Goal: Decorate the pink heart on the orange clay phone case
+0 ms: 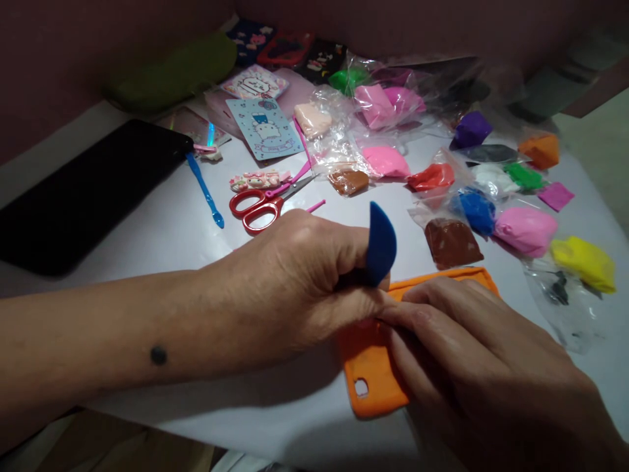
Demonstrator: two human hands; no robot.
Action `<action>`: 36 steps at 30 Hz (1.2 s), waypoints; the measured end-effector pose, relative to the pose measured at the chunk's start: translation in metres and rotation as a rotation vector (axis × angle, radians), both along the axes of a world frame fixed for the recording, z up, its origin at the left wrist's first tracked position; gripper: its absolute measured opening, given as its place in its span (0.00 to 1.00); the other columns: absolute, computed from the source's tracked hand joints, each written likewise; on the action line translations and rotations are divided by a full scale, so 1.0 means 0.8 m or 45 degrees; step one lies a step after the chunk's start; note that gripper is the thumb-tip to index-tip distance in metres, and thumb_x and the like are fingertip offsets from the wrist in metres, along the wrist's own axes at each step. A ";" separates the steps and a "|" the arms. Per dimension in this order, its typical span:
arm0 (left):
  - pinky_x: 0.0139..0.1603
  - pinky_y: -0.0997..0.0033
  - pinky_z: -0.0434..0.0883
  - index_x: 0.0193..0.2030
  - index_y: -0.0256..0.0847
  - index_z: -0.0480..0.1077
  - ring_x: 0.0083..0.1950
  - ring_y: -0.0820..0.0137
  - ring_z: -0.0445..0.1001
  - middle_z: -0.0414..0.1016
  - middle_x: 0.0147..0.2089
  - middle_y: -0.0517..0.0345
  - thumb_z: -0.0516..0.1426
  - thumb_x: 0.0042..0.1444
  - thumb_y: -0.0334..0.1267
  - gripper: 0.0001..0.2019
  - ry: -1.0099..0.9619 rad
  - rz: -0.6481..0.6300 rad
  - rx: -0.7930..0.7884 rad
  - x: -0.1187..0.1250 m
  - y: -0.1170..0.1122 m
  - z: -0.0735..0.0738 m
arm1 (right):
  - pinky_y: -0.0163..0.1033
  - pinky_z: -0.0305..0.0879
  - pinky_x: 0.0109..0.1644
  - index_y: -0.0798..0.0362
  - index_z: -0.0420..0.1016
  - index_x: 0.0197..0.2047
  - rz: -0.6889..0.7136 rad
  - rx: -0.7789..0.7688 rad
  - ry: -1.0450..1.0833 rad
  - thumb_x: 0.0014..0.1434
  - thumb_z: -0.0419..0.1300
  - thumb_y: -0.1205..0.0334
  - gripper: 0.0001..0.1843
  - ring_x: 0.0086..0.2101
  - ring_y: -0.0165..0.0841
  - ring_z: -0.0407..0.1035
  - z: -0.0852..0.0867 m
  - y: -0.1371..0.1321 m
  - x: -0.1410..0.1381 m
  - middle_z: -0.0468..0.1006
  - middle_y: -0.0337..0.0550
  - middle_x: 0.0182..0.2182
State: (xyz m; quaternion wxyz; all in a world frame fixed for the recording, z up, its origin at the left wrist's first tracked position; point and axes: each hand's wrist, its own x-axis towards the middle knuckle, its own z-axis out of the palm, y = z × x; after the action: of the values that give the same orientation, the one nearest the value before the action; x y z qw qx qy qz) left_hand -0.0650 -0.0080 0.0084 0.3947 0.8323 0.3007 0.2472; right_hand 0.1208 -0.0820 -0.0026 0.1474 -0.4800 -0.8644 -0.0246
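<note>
My left hand (314,275) is closed around a blue plastic clay tool (382,244), whose flat, curved blade sticks up past the fingers. Its thumb tip reaches over an orange phone case (366,367) lying on the white table; a small camera cutout shows at the near corner. From the lower right, my right hand (472,347) rests over the case's right part. Its fingertips are pinched together against my left thumb, and whatever lies between them is hidden. Both hands cover much of the case's middle.
Beyond my left hand lie red-handled scissors (263,208), a blue modelling stick (205,190) and a black tablet-like slab (93,196). Bagged clay lumps, such as brown (452,242), pink (525,226) and yellow (584,262), spread across the right. A light-blue card (265,128) lies farther back.
</note>
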 end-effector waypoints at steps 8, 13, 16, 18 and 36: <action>0.27 0.84 0.62 0.27 0.36 0.74 0.26 0.80 0.67 0.71 0.24 0.66 0.57 0.51 0.26 0.06 0.022 -0.020 -0.014 0.000 0.001 -0.002 | 0.38 0.51 0.29 0.55 0.73 0.28 0.013 -0.009 0.005 0.59 0.53 0.68 0.11 0.29 0.31 0.65 0.000 0.002 0.000 0.72 0.43 0.30; 0.27 0.83 0.63 0.27 0.35 0.74 0.27 0.79 0.68 0.72 0.24 0.65 0.57 0.51 0.25 0.06 0.017 -0.012 -0.035 0.002 0.000 -0.003 | 0.38 0.51 0.29 0.55 0.77 0.36 0.018 0.006 0.002 0.60 0.52 0.67 0.11 0.28 0.32 0.63 0.000 -0.004 0.005 0.72 0.44 0.30; 0.27 0.84 0.63 0.29 0.34 0.74 0.27 0.80 0.69 0.72 0.25 0.64 0.56 0.52 0.25 0.06 0.023 -0.038 -0.051 0.002 0.001 -0.001 | 0.38 0.52 0.30 0.55 0.77 0.33 0.029 0.003 -0.010 0.60 0.53 0.67 0.11 0.28 0.32 0.63 0.000 -0.006 0.007 0.72 0.43 0.29; 0.27 0.83 0.63 0.29 0.34 0.74 0.26 0.79 0.68 0.72 0.24 0.64 0.57 0.53 0.27 0.05 0.037 -0.025 -0.077 0.002 0.001 0.001 | 0.39 0.53 0.30 0.55 0.76 0.34 0.038 -0.005 -0.012 0.60 0.53 0.66 0.10 0.28 0.32 0.63 0.000 -0.004 0.006 0.71 0.43 0.29; 0.26 0.85 0.63 0.27 0.34 0.73 0.26 0.80 0.67 0.71 0.24 0.66 0.57 0.53 0.26 0.06 -0.033 -0.023 -0.144 0.002 -0.003 -0.002 | 0.38 0.51 0.28 0.54 0.66 0.23 0.023 -0.055 -0.014 0.60 0.52 0.66 0.14 0.27 0.32 0.63 0.005 -0.002 0.000 0.70 0.43 0.27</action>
State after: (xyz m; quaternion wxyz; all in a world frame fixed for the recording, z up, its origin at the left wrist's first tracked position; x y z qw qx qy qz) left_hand -0.0634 -0.0101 0.0065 0.4474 0.8079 0.3016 0.2372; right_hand 0.1210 -0.0833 0.0015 0.1326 -0.4750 -0.8699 -0.0071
